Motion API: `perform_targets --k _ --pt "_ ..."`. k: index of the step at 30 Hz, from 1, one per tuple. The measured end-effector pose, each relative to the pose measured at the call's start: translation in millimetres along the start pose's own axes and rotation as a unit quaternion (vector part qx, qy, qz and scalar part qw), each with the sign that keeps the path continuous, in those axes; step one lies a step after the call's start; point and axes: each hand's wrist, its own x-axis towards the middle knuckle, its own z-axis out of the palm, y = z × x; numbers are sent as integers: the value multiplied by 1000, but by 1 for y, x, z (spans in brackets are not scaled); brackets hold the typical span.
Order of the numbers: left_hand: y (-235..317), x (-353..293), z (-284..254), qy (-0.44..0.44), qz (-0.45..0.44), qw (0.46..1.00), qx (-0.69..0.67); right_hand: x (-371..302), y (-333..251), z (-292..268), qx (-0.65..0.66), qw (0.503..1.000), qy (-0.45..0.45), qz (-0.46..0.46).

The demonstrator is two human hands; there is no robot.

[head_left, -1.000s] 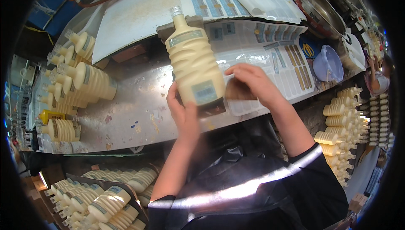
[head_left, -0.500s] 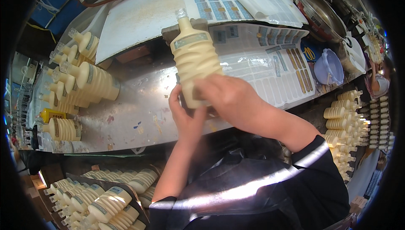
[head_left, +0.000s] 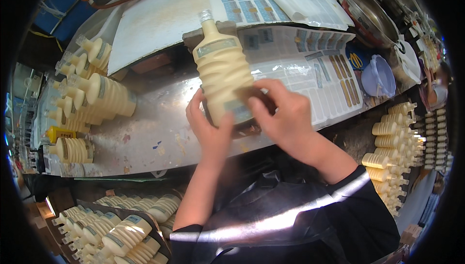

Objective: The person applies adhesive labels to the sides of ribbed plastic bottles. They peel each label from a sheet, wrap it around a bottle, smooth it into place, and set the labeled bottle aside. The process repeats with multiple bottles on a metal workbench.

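Note:
A cream, wavy-sided bottle (head_left: 223,65) with a clear neck lies on the metal-topped table, its neck pointing away from me. A bluish label band crosses its shoulder, and a pale blue label (head_left: 236,108) shows near its base. My left hand (head_left: 208,131) is closed round the bottle's lower left side, the thumb over its base. Beside the lower right side, my right hand (head_left: 286,114) is closed in a pinch around a dark brownish flat piece (head_left: 259,97). Motion blur hides what kind of piece it is. The bottle's neck end rests on a grey block (head_left: 193,38).
Label sheets (head_left: 310,77) cover the table's right part, with more on a white board (head_left: 160,24) behind. Several cream bottles (head_left: 109,97) stand at the left; others fill a crate (head_left: 128,235) at lower left and stacks (head_left: 387,143) at right. A lilac bucket (head_left: 378,77) stands at the right edge.
My right hand has moved right, off the bottle's lower front, uncovering the pale blue label near the base. My left hand and the bottle have shifted slightly left.

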Motion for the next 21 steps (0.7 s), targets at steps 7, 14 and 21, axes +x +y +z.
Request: perform_targets --k 7,14,21 --pt "12 13 11 6 -18 1000 19 -8 25 -5 -6 990 -44 130" --pt "-6 13 12 15 -30 994 -108 -3 3 -7 61 991 -14 115" --pt "7 11 9 -6 -1 999 36 -12 15 0 -26 997 -37 57"
